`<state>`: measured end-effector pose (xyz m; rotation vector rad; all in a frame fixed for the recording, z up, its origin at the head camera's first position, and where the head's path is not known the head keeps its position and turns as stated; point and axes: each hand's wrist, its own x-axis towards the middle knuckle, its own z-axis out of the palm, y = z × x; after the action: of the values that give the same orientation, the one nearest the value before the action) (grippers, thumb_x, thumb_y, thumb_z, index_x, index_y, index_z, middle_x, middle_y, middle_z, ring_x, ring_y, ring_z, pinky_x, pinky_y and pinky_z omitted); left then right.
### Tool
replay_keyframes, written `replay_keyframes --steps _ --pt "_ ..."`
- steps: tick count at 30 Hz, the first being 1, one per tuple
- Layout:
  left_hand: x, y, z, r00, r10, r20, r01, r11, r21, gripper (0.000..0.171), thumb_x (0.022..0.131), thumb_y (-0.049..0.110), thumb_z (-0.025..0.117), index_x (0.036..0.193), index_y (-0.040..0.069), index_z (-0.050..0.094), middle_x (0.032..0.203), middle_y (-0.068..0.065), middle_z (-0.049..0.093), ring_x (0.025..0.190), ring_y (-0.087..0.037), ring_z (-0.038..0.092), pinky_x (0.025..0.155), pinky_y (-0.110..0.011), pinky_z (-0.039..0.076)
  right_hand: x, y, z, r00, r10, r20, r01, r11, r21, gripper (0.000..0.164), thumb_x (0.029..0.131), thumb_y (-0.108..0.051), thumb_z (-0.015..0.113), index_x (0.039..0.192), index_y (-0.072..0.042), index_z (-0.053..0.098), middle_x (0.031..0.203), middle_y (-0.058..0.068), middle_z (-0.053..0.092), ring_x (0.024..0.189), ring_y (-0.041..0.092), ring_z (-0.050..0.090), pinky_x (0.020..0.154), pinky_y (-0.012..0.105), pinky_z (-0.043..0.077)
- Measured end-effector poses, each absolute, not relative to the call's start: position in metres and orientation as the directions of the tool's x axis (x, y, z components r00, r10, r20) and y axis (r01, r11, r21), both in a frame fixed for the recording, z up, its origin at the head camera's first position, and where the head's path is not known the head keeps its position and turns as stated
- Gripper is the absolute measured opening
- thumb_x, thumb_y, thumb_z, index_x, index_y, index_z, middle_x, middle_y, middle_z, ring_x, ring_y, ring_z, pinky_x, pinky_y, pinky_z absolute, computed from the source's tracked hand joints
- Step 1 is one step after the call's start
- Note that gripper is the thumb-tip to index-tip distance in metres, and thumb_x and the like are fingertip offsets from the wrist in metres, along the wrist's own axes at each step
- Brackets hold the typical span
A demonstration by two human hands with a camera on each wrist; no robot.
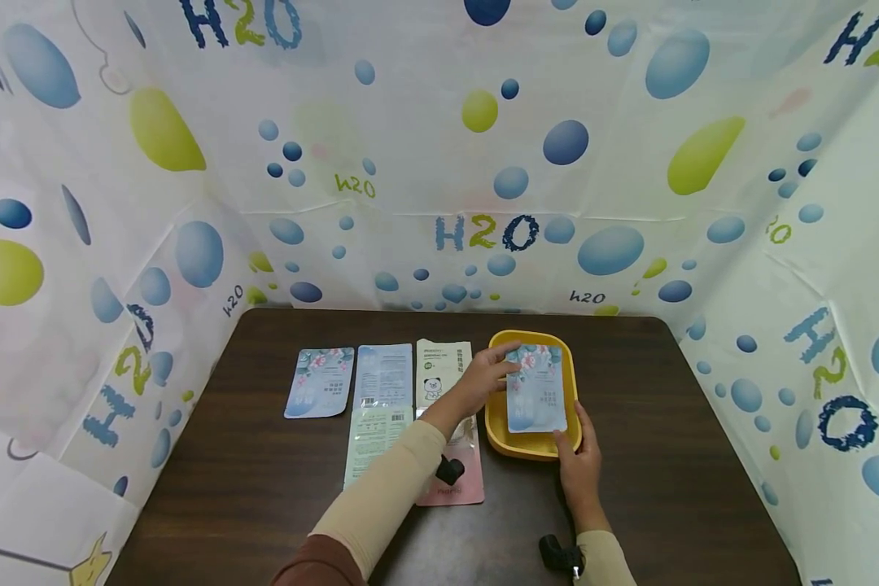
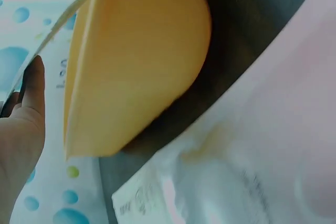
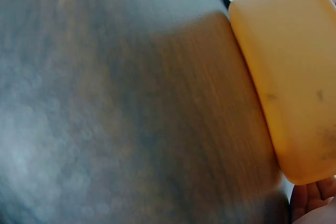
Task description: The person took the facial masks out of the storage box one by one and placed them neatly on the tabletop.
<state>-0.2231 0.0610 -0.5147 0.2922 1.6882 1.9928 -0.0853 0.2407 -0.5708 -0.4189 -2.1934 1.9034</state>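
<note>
In the head view, a pale blue sheet-mask packet (image 1: 535, 395) with printed pink flowers is above a yellow plastic basket (image 1: 492, 431). My left hand (image 1: 476, 384) pinches the packet by its upper left edge. At the basket's near right corner is my right hand (image 1: 582, 464), fingers along the outer wall, thumb over the rim by the packet's lower edge. The left wrist view has the left hand (image 2: 23, 129) with the packet almost edge-on. Only part of the right hand (image 3: 315, 200) shows under the basket's corner in the right wrist view.
Left of the basket lie more flat packets: a flowered blue one (image 1: 319, 382), a blue one with printed text (image 1: 383, 370), a green one (image 1: 377, 435), a bear-printed one (image 1: 439, 362) and a pink one (image 1: 469, 472). The dark wooden table (image 1: 674, 488) meets a dotted curtain (image 1: 395, 155).
</note>
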Motion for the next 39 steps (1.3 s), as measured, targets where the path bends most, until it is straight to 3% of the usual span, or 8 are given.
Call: replay_keyframes --steps 9,13,16,21,27,31,36,39 --pt "-0.242 0.025 -0.502 -0.882 0.457 -0.117 -0.231 -0.202 0.952 0.051 0.105 0.012 0.051 0.156 0.015 0.043 0.155 -0.013 0.048 0.088 -0.007 0.062 0.077 -0.023 0.054 -0.084 0.243 -0.569 -0.939 0.341 -0.046 0.084 0.099 -0.992 0.064 0.102 -0.007 0.057 0.161 -0.013 0.032 0.168 0.009 0.029 0.15 0.028 0.034 0.101 -0.001 0.034" --pt "-0.248 0.008 -0.496 -0.892 0.44 -0.105 -0.234 -0.249 0.94 0.051 0.105 0.011 0.05 0.156 0.012 0.043 0.139 -0.01 0.055 0.079 -0.006 0.059 0.072 -0.021 0.052 -0.084 0.243 -0.567 -0.94 0.337 -0.059 0.104 0.116 -0.988 0.065 0.102 -0.009 0.058 0.161 -0.014 0.031 0.168 0.009 0.028 0.151 0.028 0.033 0.099 -0.002 0.032" --pt "-0.252 -0.005 -0.491 -0.892 0.44 -0.1 -0.241 -0.276 0.93 0.051 0.106 0.011 0.049 0.157 0.011 0.04 0.128 -0.005 0.058 0.084 -0.007 0.063 0.074 -0.021 0.054 -0.084 0.243 -0.567 -0.941 0.332 -0.067 0.115 0.129 -0.985 0.065 0.102 -0.01 0.058 0.161 -0.014 0.031 0.169 0.009 0.028 0.152 0.028 0.032 0.099 -0.003 0.031" --pt "-0.258 -0.03 -0.484 -0.891 0.444 -0.091 -0.241 -0.296 0.924 0.053 0.108 0.012 0.046 0.159 0.007 0.034 0.135 -0.005 0.055 0.087 -0.006 0.065 0.075 -0.022 0.054 -0.084 0.243 -0.567 -0.942 0.33 -0.068 0.117 0.131 -0.984 0.066 0.102 -0.01 0.058 0.162 -0.015 0.031 0.168 0.009 0.028 0.151 0.028 0.033 0.099 -0.003 0.032" --pt "-0.257 -0.064 -0.478 -0.904 0.423 -0.061 -0.203 -0.297 0.933 0.053 0.109 0.014 0.043 0.16 0.004 0.031 0.163 -0.012 0.028 0.068 -0.005 0.05 0.066 -0.021 0.045 -0.085 0.243 -0.566 -0.943 0.327 -0.057 0.103 0.126 -0.987 0.065 0.103 -0.01 0.058 0.162 -0.015 0.03 0.168 0.009 0.028 0.151 0.028 0.033 0.1 -0.001 0.033" --pt "-0.25 -0.088 -0.479 -0.909 0.413 -0.053 -0.177 -0.268 0.947 0.054 0.109 0.015 0.043 0.16 0.002 0.029 0.172 -0.01 0.013 0.076 -0.003 0.051 0.067 -0.02 0.043 -0.085 0.244 -0.566 -0.944 0.326 -0.054 0.1 0.125 -0.987 0.065 0.103 -0.01 0.057 0.161 -0.014 0.031 0.168 0.009 0.029 0.152 0.027 0.033 0.101 0.0 0.034" --pt "-0.239 -0.114 -0.484 -0.925 0.375 -0.063 -0.174 -0.271 0.947 0.054 0.109 0.016 0.045 0.159 0.001 0.031 0.165 -0.018 0.028 0.083 -0.004 0.063 0.071 -0.02 0.052 -0.085 0.244 -0.566 -0.945 0.323 -0.05 0.096 0.131 -0.987 0.065 0.102 -0.009 0.057 0.161 -0.013 0.03 0.168 0.011 0.029 0.152 0.029 0.033 0.101 0.0 0.034" --pt "-0.232 -0.13 -0.487 -0.938 0.34 -0.069 -0.168 -0.27 0.948 0.052 0.108 0.016 0.048 0.157 0.002 0.036 0.158 -0.012 0.038 0.089 -0.004 0.065 0.072 -0.02 0.053 -0.084 0.244 -0.566 -0.945 0.323 -0.046 0.093 0.132 -0.987 0.065 0.102 -0.009 0.058 0.161 -0.012 0.03 0.168 0.011 0.029 0.152 0.03 0.033 0.101 -0.001 0.034"
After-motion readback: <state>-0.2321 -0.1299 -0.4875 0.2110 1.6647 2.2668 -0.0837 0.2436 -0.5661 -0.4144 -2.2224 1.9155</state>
